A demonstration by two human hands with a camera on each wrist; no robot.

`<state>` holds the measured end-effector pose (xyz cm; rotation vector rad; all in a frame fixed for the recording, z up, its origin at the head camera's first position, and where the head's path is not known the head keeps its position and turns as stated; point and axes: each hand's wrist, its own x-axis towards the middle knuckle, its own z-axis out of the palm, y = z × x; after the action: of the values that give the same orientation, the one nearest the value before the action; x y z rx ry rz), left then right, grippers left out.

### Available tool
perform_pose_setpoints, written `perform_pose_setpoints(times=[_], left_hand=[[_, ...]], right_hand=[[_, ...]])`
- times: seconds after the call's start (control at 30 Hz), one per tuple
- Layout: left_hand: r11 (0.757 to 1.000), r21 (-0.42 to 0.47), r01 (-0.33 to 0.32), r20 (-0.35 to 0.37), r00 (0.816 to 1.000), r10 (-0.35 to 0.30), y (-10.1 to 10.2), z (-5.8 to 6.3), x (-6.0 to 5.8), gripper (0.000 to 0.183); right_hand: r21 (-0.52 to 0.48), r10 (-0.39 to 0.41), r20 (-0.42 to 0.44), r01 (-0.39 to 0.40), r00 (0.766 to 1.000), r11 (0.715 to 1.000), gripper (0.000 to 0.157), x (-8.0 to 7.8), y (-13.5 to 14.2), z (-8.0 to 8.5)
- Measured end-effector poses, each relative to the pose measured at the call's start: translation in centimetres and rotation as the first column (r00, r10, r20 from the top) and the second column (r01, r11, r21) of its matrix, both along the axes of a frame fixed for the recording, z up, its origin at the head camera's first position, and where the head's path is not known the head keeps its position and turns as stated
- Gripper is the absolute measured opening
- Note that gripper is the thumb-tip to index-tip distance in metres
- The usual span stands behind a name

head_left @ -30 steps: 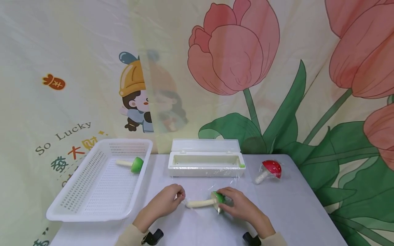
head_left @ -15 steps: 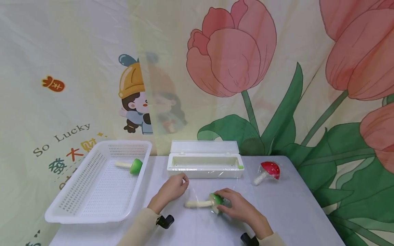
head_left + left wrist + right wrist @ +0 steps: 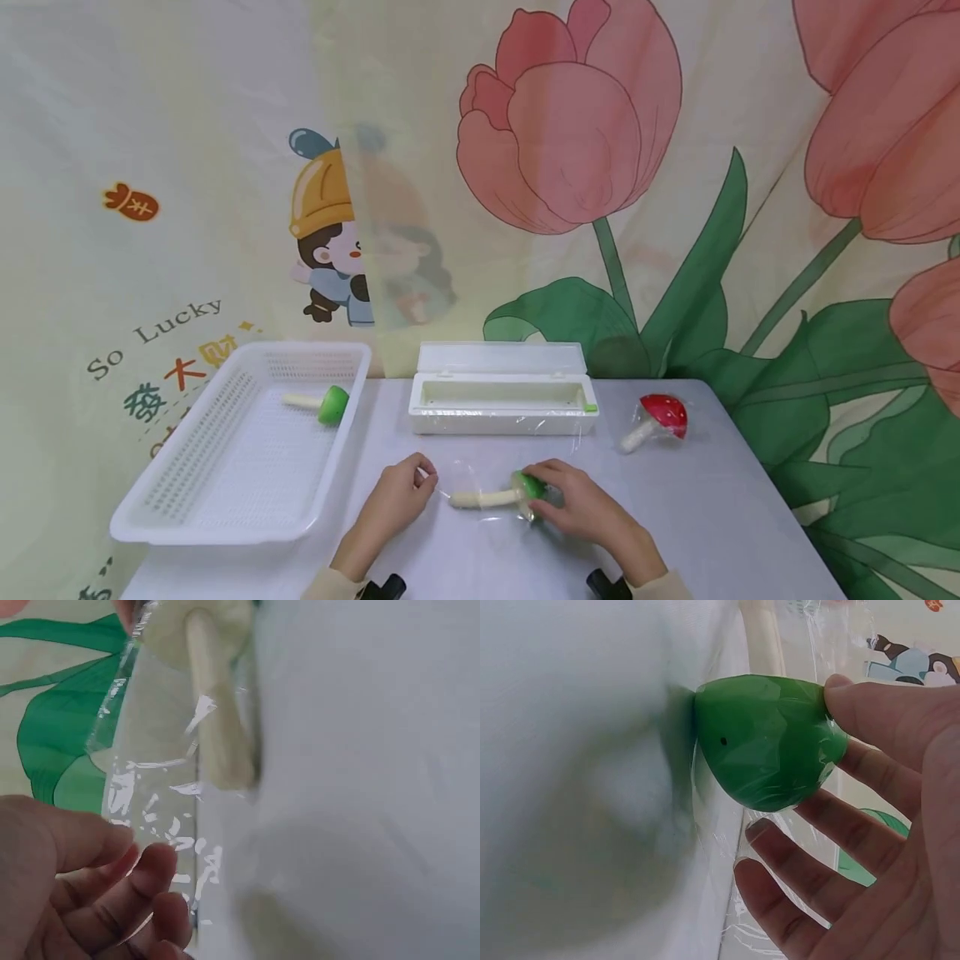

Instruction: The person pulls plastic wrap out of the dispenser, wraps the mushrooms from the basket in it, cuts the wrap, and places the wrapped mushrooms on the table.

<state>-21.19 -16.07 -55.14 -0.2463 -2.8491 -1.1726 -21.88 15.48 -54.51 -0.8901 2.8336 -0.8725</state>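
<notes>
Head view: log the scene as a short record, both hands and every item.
Right hand: holds green-capped mushroom by its cap
Left hand: at clear film near the stem end; pinch unclear
White box: beyond the hands, lid open
White basket: at left, second green-capped mushroom inside
Red-capped mushroom: wrapped, right of box

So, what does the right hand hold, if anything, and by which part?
The right hand holds the middle mushroom by its green cap.

Head view's pretty evenly lit, with soft shadows on the surface. Wrist shots look dimmer and kinda soft, with white glare streaking the clear plastic wrap.
</notes>
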Motion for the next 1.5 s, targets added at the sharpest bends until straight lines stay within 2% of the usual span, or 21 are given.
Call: perform_pose_setpoints(times=[0.1,0.2,0.27,0.33,0.57,0.63,0.9,1.2,1.4,1.5], left_hand=[[0.993,-0.029,0.112,-0.026,0.993,-0.113,-0.3,-0.5,1.0,0.005],[0.973,-0.040,0.229,-0.045,0.972,-0.231,-0.3,-1.0,1.6,0.002],[0.959,-0.048,0.281,-0.060,0.957,-0.283,-0.2,-1.3,2.0,0.003],[0.950,-0.085,0.299,-0.094,0.947,-0.307,0.1,-1.5,2.2,0.008],[0.952,-0.219,0.212,-0.253,0.930,-0.265,1.4,-1.8,2.5,0.022],[0.952,-0.232,0.199,-0.269,0.928,-0.259,1.7,-1.8,2.3,0.025],[0.946,-0.247,0.210,-0.227,0.936,-0.268,2.9,-2.1,1.1,0.022],[0.927,-0.318,0.199,-0.226,0.934,-0.278,4.2,-2.2,0.3,0.026],[0.931,-0.322,0.173,-0.249,0.933,-0.259,4.6,-3.2,-0.1,0.028],[0.932,-0.323,0.167,-0.240,0.938,-0.251,4.7,-3.1,-0.1,0.028]], right_hand=[[0.003,-0.012,0.004,0.012,1.000,1.000,0.044,-0.1,0.1,0.2],[-0.004,-0.008,0.022,0.008,1.000,1.000,0.044,-0.2,0.1,0.2],[-0.009,-0.004,0.030,0.005,1.000,1.000,0.044,-0.2,0.1,0.2],[-0.011,-0.007,0.029,0.008,1.000,1.000,0.045,-0.2,0.0,0.1],[-0.039,-0.021,0.027,0.022,0.999,0.999,0.047,0.0,0.2,-0.2],[-0.042,-0.028,0.031,0.029,0.999,0.999,0.047,0.1,0.2,-0.2],[-0.037,-0.052,0.055,0.054,0.997,0.998,0.048,0.1,0.0,-0.3],[-0.034,-0.142,0.060,0.145,0.988,0.989,0.050,-0.1,-0.3,-1.0],[-0.054,-0.150,0.095,0.155,0.984,0.986,0.053,-0.2,0.0,-1.1],[-0.065,-0.151,0.089,0.157,0.985,0.985,0.057,0.0,0.1,-1.1]])
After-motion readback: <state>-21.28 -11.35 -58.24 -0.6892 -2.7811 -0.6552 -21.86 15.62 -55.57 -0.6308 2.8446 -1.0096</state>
